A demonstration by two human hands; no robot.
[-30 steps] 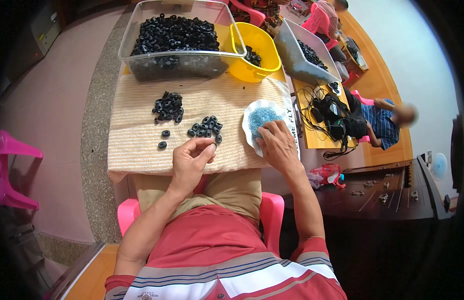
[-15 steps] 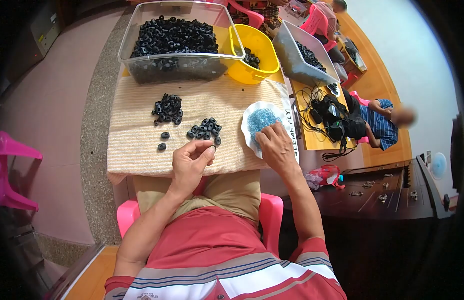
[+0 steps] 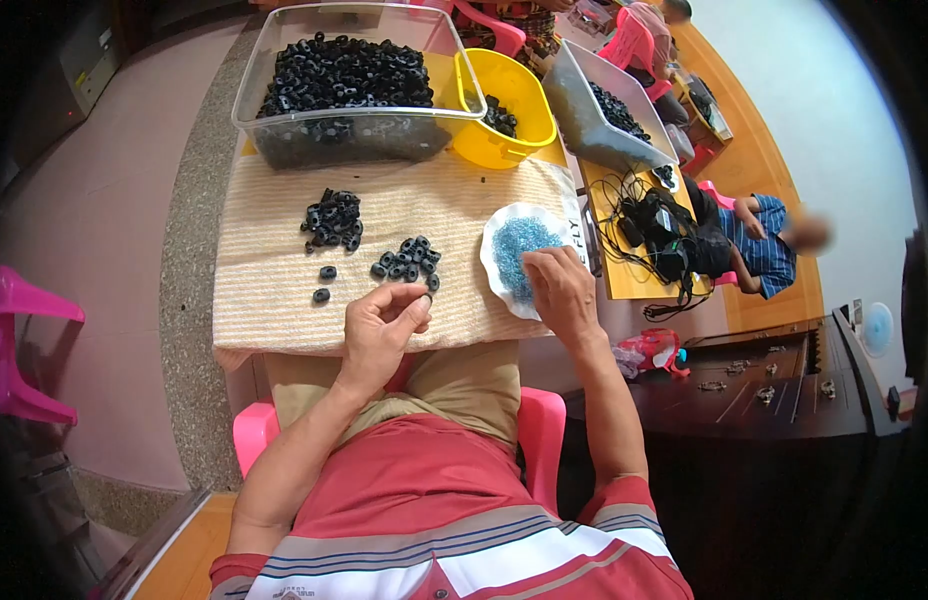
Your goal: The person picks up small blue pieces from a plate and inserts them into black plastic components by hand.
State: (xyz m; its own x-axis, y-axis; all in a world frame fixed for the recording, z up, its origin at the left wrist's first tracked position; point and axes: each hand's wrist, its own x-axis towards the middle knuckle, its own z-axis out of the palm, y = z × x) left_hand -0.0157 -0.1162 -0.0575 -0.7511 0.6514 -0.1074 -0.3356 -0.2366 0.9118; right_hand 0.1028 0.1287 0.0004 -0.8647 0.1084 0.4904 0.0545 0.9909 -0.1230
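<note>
My left hand point(image 3: 380, 330) is closed in a pinch near the front of the cloth, a small black plastic part between thumb and forefinger, mostly hidden by the fingertips. Just beyond it lies a loose group of black oval parts with holes point(image 3: 406, 259). A bigger heap of the same black parts point(image 3: 333, 217) sits farther left, with two single ones nearer me. Over the right side of a white scalloped dish point(image 3: 492, 284), my right hand point(image 3: 566, 292) has its fingers bunched together. Tiny clear-blue bead-like pieces point(image 3: 519, 250) fill the dish; whatever the right fingertips hold is hidden.
At the back stand a clear bin point(image 3: 354, 130) heaped with black parts, a yellow tub point(image 3: 504, 148) and another plastic bin point(image 3: 599, 135). Tangled black cables point(image 3: 644, 225) cover a side table on the right, where another person point(image 3: 769, 245) sits. A striped cloth point(image 3: 274, 290) covers my table.
My right hand has shifted slightly right and toward me, drawing its fingertips back from the middle of the beads to the dish's right side. The left hand keeps its pinch in place.
</note>
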